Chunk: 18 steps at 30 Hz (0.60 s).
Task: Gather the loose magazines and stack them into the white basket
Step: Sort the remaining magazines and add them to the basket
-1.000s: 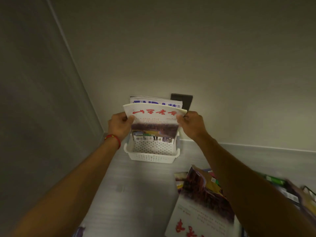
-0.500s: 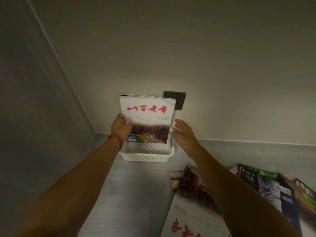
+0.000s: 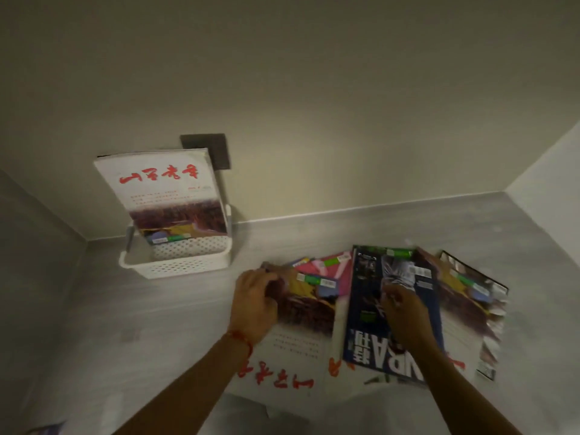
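Two walls meet the grey bench (image 3: pixel 175 324) in front of you, a pale one ahead carrying a dark plate (image 3: pixel 216 149) and a grey one at your left. At the left, the basket (image 3: pixel 175 268) sits against the far wall with magazines standing in it, the front one (image 3: pixel 166 196) white with red script, leaning back and covering those behind. A scrap of something shows at the bottom left corner, cut off by the frame. Your left hand (image 3: pixel 254 306), a red string (image 3: pixel 243 339) at its wrist, curls its fingers over the far edge of a red-script magazine (image 3: pixel 301 334) lying flat. A pink cover (image 3: pixel 326 268) peeks out beyond it. Your right hand (image 3: pixel 405 315) rests on the dark blue magazine (image 3: pixel 367 309); blur hides whether its fingers pinch anything. More magazines (image 3: pixel 470 309) fan out at the right, smeared and hard to read.
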### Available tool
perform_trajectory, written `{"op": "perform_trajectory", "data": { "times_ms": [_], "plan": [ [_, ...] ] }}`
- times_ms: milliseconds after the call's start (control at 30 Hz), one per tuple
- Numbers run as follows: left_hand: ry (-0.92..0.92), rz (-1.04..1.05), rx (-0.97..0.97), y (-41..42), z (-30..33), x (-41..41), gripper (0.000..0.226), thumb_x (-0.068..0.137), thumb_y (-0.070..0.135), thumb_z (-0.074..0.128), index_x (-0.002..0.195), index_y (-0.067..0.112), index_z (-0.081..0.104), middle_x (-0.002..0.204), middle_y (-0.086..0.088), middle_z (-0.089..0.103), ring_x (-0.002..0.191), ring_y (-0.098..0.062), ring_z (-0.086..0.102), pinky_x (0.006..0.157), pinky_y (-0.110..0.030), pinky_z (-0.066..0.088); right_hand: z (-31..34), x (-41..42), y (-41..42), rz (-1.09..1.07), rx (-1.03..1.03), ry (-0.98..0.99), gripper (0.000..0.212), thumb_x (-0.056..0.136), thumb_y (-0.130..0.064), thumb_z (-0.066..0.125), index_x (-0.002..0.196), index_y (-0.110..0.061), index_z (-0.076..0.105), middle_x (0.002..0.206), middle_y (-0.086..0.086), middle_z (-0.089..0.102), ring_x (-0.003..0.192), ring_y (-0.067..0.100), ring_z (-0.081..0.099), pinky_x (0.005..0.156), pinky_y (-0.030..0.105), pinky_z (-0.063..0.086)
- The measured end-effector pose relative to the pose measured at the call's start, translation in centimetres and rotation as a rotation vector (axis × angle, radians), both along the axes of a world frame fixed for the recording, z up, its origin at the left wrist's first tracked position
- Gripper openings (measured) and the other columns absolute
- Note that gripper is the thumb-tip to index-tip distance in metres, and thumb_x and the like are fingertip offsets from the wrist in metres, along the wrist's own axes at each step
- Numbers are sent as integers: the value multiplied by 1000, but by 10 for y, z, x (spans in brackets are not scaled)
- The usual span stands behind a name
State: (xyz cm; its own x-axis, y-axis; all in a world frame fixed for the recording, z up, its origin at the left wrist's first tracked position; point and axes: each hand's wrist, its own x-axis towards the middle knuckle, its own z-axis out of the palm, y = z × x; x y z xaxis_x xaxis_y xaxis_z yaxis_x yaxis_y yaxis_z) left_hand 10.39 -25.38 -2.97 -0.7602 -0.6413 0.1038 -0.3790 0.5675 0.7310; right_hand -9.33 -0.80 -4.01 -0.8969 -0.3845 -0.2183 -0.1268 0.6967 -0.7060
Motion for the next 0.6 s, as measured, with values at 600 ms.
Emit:
{"op": "perform_trajectory", "data": {
  "times_ms": [600],
  "plan": [
    [-705, -513, -92, 138, -61, -75, 81, 90, 31, 56, 156, 33, 9, 166, 0, -2, 153, -28, -6, 124, -50, 9, -27, -18, 106, -192, -15, -313, 32, 89, -17, 67, 113, -8, 47, 99, 11, 63, 78, 19, 64, 62, 32, 54]
  ]
}}
